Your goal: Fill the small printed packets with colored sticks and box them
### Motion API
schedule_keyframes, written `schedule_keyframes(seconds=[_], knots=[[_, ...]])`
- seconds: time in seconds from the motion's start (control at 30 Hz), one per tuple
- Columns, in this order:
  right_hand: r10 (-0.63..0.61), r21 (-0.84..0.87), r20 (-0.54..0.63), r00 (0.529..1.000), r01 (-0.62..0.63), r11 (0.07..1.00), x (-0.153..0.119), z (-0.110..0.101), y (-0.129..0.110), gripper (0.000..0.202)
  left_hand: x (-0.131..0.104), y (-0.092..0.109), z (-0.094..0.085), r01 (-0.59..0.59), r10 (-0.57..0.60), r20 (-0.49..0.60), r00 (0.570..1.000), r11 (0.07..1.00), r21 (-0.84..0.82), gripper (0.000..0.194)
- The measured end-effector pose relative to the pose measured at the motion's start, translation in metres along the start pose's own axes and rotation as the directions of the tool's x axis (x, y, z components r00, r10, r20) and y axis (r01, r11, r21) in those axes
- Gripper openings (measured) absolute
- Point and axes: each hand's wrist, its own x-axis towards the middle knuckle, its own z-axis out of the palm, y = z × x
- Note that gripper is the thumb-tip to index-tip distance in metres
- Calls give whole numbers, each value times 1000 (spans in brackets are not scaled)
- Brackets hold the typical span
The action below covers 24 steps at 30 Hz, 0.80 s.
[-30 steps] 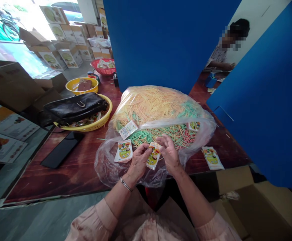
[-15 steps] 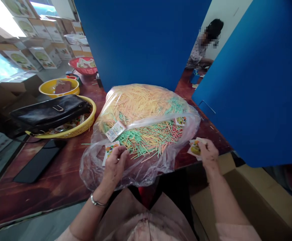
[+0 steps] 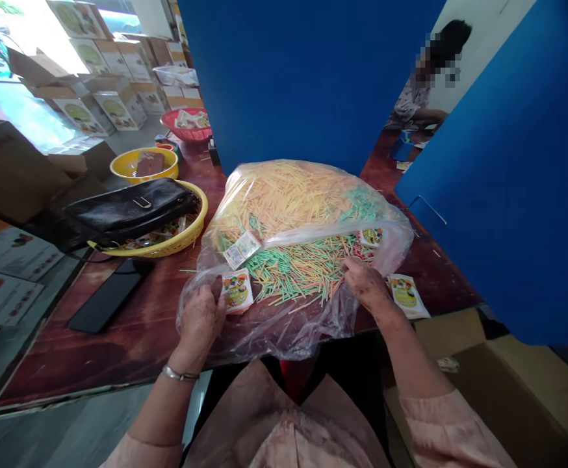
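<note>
A clear plastic bag (image 3: 308, 348) lies with its mouth toward me, heaped with thin green, yellow and pink sticks (image 3: 308, 266). At the bag's front left, my left hand (image 3: 201, 318) has its fingers curled at the left edge of a small printed packet (image 3: 238, 291). My right hand (image 3: 368, 286) is at the right side of the loose sticks, fingertips pinched together; what is between them is too small to tell. A second packet (image 3: 242, 249) rests at the left of the bag opening, another packet (image 3: 370, 237) inside at the right. One more packet (image 3: 407, 296) lies right of my right hand.
A yellow basket (image 3: 201, 214) with a black handbag (image 3: 132, 205) stands left, a phone (image 3: 111, 296) before it. Behind are a yellow bowl (image 3: 118, 172) and a red basket (image 3: 186, 130). Blue panels (image 3: 308, 78) rise behind. A person (image 3: 415, 104) sits beyond. An open carton (image 3: 498, 383) is low right.
My right hand has let go of a packet at the table's right edge and moved left to the sticks. My left hand has shifted to the left edge of its packet. The view has shifted.
</note>
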Motion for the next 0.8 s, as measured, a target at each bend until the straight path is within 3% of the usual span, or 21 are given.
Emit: schedule_keyframes(seconds=[0.07,0.17,0.3,0.5,0.57,0.8], knots=[[-16,-105,53,998,21,994,-5,0,2,23,2,0,3,-6,6,-6,1000,1000,-14,38],[-242,-197,86,967,254,947,-13,9,-1,24,6,1,8,16,-16,19,1000,999,-37,42],[-531,-255,141,835,549,796,-13,26,-7,31,8,7,8,20,-15,73,997,998,-56,42],[-701,-251,164,695,716,651,-1,27,1,33,9,12,5,42,-39,45,998,996,-84,47],[-711,-251,184,679,732,633,0,26,1,31,10,12,5,52,-45,60,997,992,-111,44],[-662,-311,260,703,710,632,3,23,-8,30,15,6,7,104,-90,75,993,971,-214,38]])
